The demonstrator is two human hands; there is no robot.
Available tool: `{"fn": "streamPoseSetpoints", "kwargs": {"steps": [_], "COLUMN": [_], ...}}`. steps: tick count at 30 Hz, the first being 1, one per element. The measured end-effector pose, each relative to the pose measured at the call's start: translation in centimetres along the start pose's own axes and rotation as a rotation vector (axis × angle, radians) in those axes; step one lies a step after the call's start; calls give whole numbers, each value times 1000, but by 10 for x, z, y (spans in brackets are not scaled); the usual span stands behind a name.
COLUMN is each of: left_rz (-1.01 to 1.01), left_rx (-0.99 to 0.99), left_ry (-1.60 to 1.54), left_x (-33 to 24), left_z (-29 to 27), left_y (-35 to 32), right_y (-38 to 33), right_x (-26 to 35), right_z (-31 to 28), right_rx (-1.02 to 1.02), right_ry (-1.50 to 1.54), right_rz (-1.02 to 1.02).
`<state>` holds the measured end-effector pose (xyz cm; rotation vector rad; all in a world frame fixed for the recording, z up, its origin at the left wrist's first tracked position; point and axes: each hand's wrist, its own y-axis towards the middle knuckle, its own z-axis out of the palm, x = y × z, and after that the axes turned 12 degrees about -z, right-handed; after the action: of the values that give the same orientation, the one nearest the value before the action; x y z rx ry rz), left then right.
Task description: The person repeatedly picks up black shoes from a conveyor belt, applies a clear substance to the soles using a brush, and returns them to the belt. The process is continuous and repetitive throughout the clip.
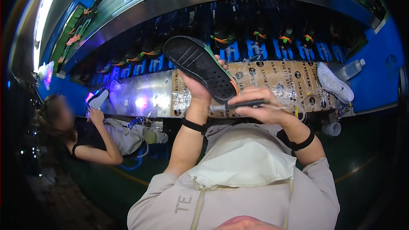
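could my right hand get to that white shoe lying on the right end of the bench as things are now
Probably not straight away. The right hand is closed around a dark pen-like tool, so it isn't free to grasp. The white shoe lies uncovered on the bench to its right, with nothing between them.

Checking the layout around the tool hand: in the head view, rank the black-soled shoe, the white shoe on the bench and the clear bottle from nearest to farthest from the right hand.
From the right hand:
1. Black-soled shoe, just upper left, held by the left hand.
2. White shoe, right, on the bench.
3. Clear bottle, far right, beyond the white shoe.
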<state>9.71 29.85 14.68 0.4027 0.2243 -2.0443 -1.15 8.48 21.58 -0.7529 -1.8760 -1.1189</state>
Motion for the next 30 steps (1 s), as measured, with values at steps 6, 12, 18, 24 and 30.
{"fn": "streamPoseSetpoints", "kwargs": {"steps": [6, 12, 18, 24, 30], "left_rz": [-69, -178, -219, -403, -564], "left_rx": [141, 431, 317, 143, 94], "left_ry": [107, 283, 489, 1021, 1414], "left_x": [-20, -32, -41, -42, -33], "left_z": [11, 25, 39, 52, 80], "left_y": [5, 22, 39, 59, 69], "right_y": [5, 18, 30, 35, 33], "right_x": [-2, 8, 20, 20, 17], "right_z": [-8, -11, -17, -19, -7], "right_rx": [150, 87, 83, 317, 346], "right_ry": [-225, -297, -324, -376, -551], "right_rz": [-227, -144, -55, -234, -304]}}
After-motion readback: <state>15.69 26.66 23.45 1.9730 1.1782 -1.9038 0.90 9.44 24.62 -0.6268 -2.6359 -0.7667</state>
